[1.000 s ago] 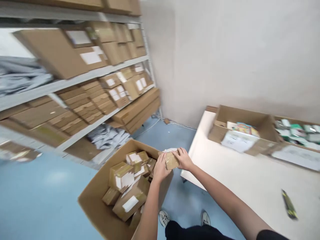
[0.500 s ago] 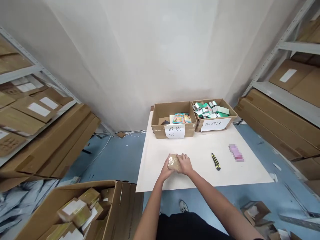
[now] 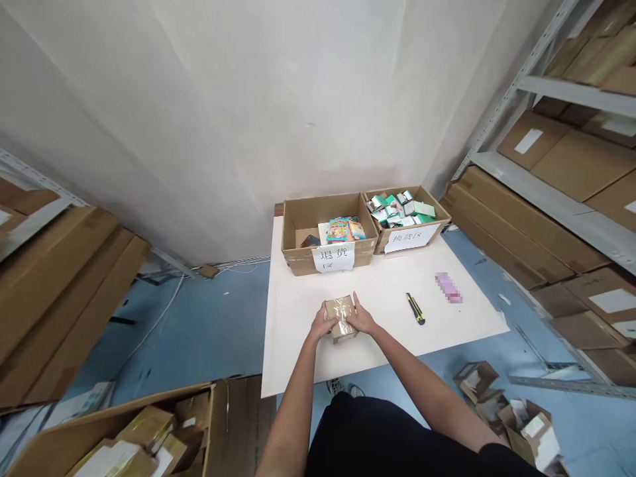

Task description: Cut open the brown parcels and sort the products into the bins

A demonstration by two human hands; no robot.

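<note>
A small taped cardboard parcel point(image 3: 338, 314) rests on the white table point(image 3: 298, 344), near its front edge. My left hand point(image 3: 319, 325) grips the parcel's left side and my right hand point(image 3: 360, 319) grips its right side, fingers curled round it. A yellow and black box cutter point(image 3: 415, 309) lies on the table to the right of my hands. A pink object point(image 3: 448, 287) lies further right.
Two open cardboard boxes with paper labels stand at the table's back: the left box point(image 3: 298, 250) holds colourful packs, the right box point(image 3: 432, 222) holds green and white packs. A big carton point(image 3: 59, 447) of parcels is at lower left. Shelves of boxes flank both sides. Torn boxes point(image 3: 517, 414) litter the floor.
I turned from the big carton to the table, carrying the small parcel in both hands. It now sits on the table top, still held by both hands.
</note>
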